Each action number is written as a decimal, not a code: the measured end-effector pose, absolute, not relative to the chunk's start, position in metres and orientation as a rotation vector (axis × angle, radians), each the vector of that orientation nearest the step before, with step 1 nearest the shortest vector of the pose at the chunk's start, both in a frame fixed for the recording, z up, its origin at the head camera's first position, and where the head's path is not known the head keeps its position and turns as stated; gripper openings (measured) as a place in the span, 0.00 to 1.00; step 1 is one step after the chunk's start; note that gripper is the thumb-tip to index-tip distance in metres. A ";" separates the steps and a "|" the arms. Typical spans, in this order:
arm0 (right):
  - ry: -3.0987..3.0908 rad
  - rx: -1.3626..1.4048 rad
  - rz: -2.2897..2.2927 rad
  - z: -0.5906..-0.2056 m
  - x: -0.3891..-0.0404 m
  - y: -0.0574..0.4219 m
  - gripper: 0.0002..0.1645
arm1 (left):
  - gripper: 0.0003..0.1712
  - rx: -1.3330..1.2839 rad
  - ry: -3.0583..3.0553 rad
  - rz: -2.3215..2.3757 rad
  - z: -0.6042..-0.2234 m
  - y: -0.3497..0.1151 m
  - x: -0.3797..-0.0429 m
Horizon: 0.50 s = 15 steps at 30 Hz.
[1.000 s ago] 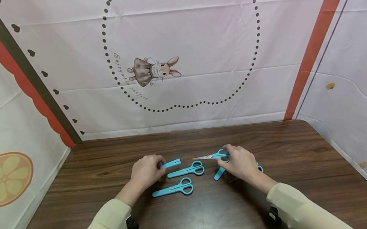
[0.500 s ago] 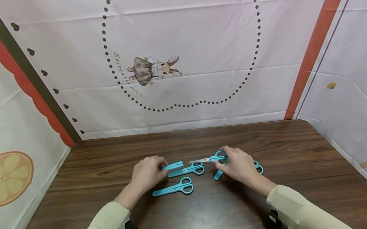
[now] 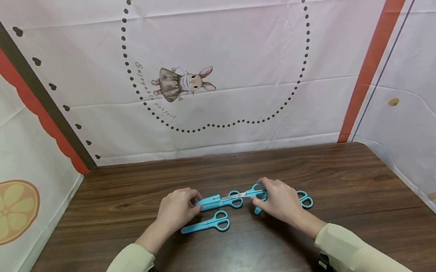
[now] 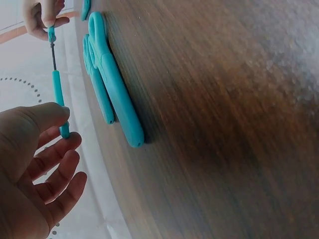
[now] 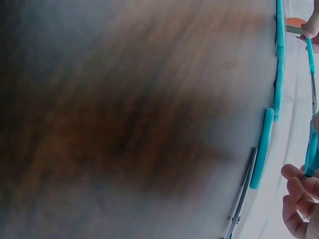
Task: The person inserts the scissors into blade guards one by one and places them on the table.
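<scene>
My left hand [image 3: 178, 207] pinches a turquoise scissors sheath [image 4: 58, 89] between thumb and fingers, the other fingers loosely curled. From the right, my right hand [image 3: 279, 200] holds a pair of turquoise-handled scissors [image 3: 253, 191] by its finger loops. Their metal blades point left, in line with the sheath, the tip right at its mouth. Both are held above the tabletop. Below the left hand lies a sheathed pair of scissors [image 3: 208, 224]. Another sheathed pair [image 3: 237, 203] lies just behind it, overlapped by the held sheath in the head view.
Under my right hand lies a loose turquoise sheath [image 5: 262, 149], mostly hidden in the head view. Beside it is an unsheathed pair of scissors [image 3: 305, 199] with bare blades. The brown wooden table [image 3: 126, 182] meets a printed cloth backdrop [image 3: 234, 62] behind.
The right hand has moved left and slightly nearer with the scissors, bringing the blade tip to the sheath. The left hand has shifted slightly right with the sheath.
</scene>
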State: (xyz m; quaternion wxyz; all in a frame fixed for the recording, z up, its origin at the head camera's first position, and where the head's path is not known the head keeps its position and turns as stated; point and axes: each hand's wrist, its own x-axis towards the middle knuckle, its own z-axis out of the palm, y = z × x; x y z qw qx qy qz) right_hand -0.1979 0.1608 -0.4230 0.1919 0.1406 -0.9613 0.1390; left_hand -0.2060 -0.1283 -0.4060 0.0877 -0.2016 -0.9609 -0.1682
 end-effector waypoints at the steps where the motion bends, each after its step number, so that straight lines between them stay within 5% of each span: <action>1: -2.697 0.397 0.389 -0.423 -0.198 0.160 0.27 | 0.05 -0.605 -2.857 -0.500 -0.406 -0.128 -0.205; 15: -2.700 0.403 0.391 -0.421 -0.195 0.153 0.28 | 0.05 -0.645 -2.828 -0.492 -0.403 -0.127 -0.199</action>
